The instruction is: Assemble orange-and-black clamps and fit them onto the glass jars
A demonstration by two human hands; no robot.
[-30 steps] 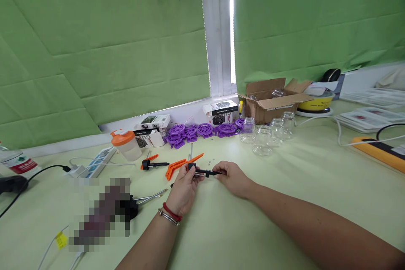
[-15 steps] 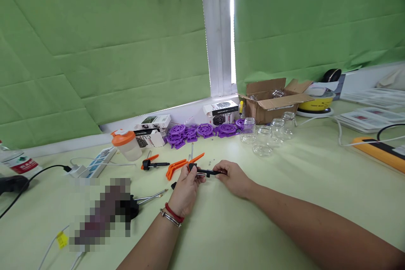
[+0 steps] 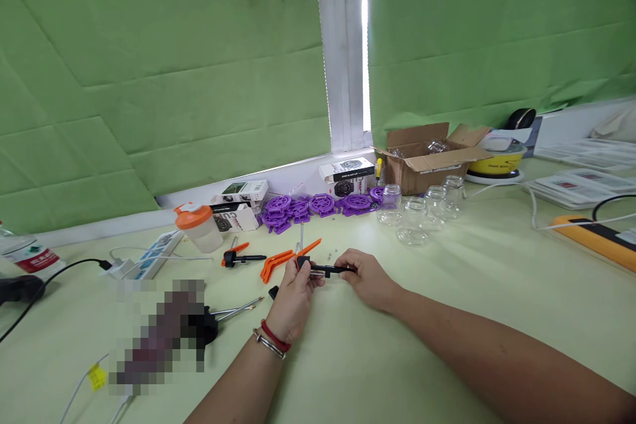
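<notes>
Between my hands is a slim black rod-shaped part (image 3: 322, 269) with a blocky end, held roughly level just above the table. My left hand (image 3: 293, 295) is closed around the blocky end; a bit of thin metal rod (image 3: 317, 274) shows beneath the black part. At the thin tip, my right hand (image 3: 365, 278) pinches with thumb and fingers. Just left of my left hand lie several orange curved pieces (image 3: 275, 264) and a similar black part (image 3: 243, 258). A small black piece (image 3: 273, 292) peeks out beside my left wrist.
Purple round plastic pieces (image 3: 322, 205) line the back, near printed boxes (image 3: 348, 179) and a cardboard box (image 3: 422, 165). Several glass jars (image 3: 414, 222) stand right of centre. An orange-lidded bottle (image 3: 199, 228), power strip (image 3: 158, 255) and metal rods (image 3: 241, 308) are left.
Almost nothing differs. Both hands keep hold of the black part, with my left hand shifted very slightly to the right.
</notes>
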